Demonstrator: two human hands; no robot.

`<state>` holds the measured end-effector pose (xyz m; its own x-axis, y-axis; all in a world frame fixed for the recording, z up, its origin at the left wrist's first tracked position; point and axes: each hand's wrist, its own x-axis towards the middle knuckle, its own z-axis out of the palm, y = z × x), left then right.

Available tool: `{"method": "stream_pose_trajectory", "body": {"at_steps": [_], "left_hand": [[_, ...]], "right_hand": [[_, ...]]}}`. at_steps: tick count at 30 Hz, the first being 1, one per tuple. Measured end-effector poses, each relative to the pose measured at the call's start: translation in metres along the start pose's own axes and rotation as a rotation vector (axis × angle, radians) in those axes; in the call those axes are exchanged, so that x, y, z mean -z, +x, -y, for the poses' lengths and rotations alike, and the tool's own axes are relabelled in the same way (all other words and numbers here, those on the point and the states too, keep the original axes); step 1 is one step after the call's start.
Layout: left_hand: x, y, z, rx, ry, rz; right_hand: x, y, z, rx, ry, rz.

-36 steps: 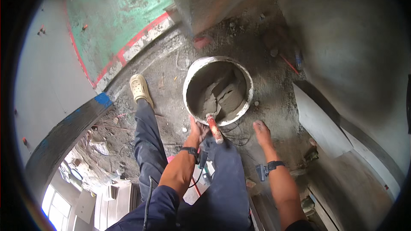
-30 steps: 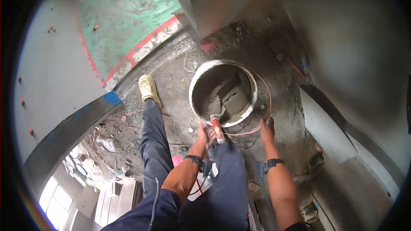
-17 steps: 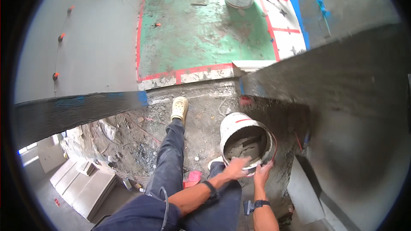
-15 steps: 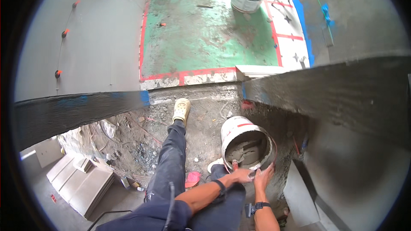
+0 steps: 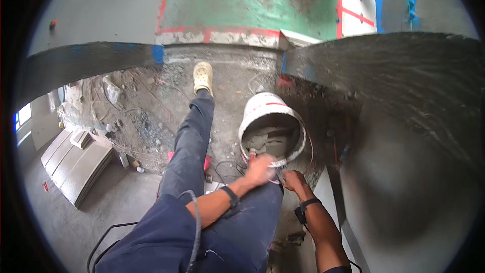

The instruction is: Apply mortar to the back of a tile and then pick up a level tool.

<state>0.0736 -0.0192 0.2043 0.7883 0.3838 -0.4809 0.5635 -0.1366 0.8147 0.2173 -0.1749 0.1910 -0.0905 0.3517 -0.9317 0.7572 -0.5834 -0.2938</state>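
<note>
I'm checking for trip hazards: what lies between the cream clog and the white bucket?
In the head view, gritty grey floor with small bits of debris lies between the cream clog and the white bucket.

Well ahead of the fingers (image 5: pixel 267 166), a green, dirt-smeared floor area (image 5: pixel 227 7) is edged with red tape (image 5: pixel 207 36); between it and them, and away to their left, runs rough grey ground (image 5: pixel 230 78) strewn with rubble; ahead and left of the fingers stands a smooth grey wall (image 5: pixel 111 15), bordered by a dark cement band (image 5: pixel 91 65) with a blue end; well to their left, daylight whitens a small window (image 5: pixel 22 115); a smooth concrete floor (image 5: pixel 126 192) there carries stacked boards (image 5: pixel 78 164); ahead and right of the fingers, a dark wall (image 5: pixel 414 73) shows streaks.
</note>
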Motion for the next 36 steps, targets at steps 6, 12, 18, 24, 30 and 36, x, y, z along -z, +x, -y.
{"method": "stream_pose_trajectory", "body": {"at_steps": [6, 12, 18, 24, 30, 36], "left_hand": [[0.039, 0.011, 0.019, 0.190, 0.104, -0.346], [-0.020, 0.006, 0.001, 0.108, 0.007, 0.739], [-0.001, 0.009, -0.024, 0.237, 0.122, 0.620], [0.090, 0.032, -0.040, 0.226, 0.152, 0.563], [0.219, 0.074, -0.087, 0.194, 0.091, 0.518], [0.337, 0.099, -0.130, 0.110, 0.137, 0.514]], "right_hand": [[-0.012, -0.009, -0.019, -0.094, -0.060, 0.159], [0.055, -0.046, 0.039, 0.133, -0.343, -0.032], [0.099, -0.039, 0.056, 0.147, -0.322, -0.217], [0.169, -0.040, 0.108, 0.202, -0.239, -0.202], [0.293, -0.045, 0.170, 0.245, -0.219, -0.183], [0.398, -0.076, 0.243, 0.153, -0.114, -0.166]]}}
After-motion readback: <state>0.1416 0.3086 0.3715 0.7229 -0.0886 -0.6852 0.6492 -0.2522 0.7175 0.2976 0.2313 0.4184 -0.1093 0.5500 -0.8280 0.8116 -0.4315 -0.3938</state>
